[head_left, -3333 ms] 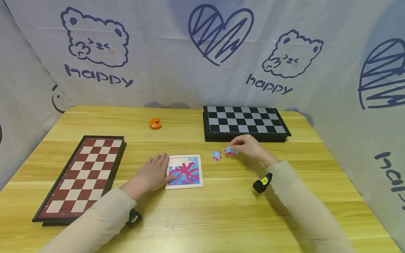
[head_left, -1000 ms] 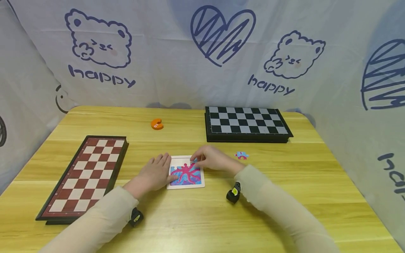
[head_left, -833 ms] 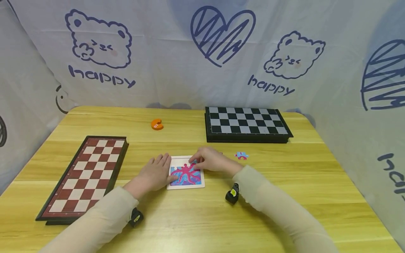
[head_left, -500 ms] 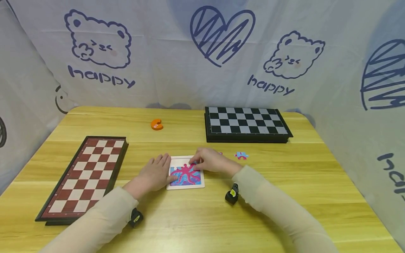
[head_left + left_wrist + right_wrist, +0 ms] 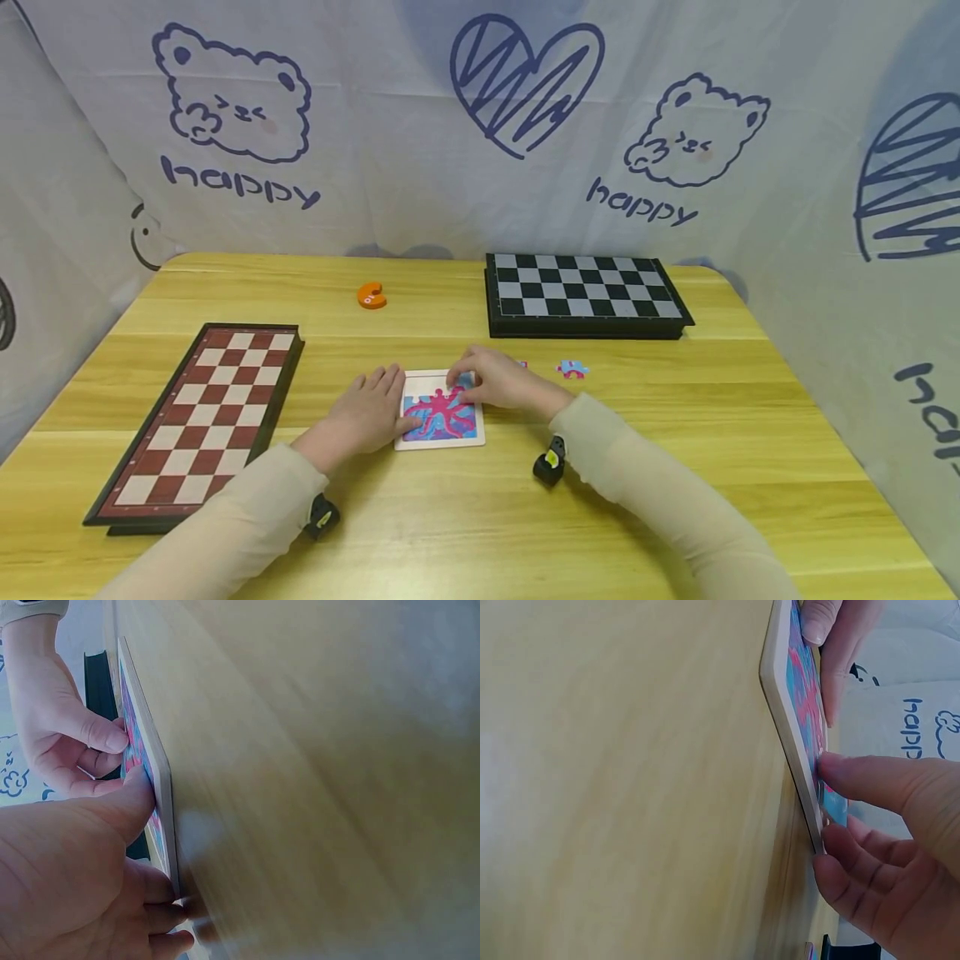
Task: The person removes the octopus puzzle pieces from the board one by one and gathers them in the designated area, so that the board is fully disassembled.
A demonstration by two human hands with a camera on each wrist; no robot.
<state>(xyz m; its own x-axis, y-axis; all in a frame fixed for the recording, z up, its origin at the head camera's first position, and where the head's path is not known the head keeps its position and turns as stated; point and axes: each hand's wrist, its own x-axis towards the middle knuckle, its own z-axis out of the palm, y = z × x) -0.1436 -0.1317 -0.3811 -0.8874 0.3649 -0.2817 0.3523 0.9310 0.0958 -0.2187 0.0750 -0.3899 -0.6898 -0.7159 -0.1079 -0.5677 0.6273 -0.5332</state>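
A square puzzle board with a pale rim and a pink octopus picture lies at the middle of the table. My left hand rests along its left edge, fingers extended, thumb on the picture. At the upper right corner, my right hand pinches a light blue puzzle piece between thumb and fingers; it looks tilted up from the board. White backing shows along the upper left of the picture. A loose puzzle piece lies to the right, and another puzzle piece is mostly hidden behind my right hand.
A red-and-white checkered board lies at the left, and a black-and-white checkered board at the back right. An orange C-shaped object sits near the back edge. A printed white cloth hangs behind the wooden table.
My right hand has moved left from the loose pieces to the board's upper right corner, and one loose piece now lies farther right. My left hand has stayed on the board.
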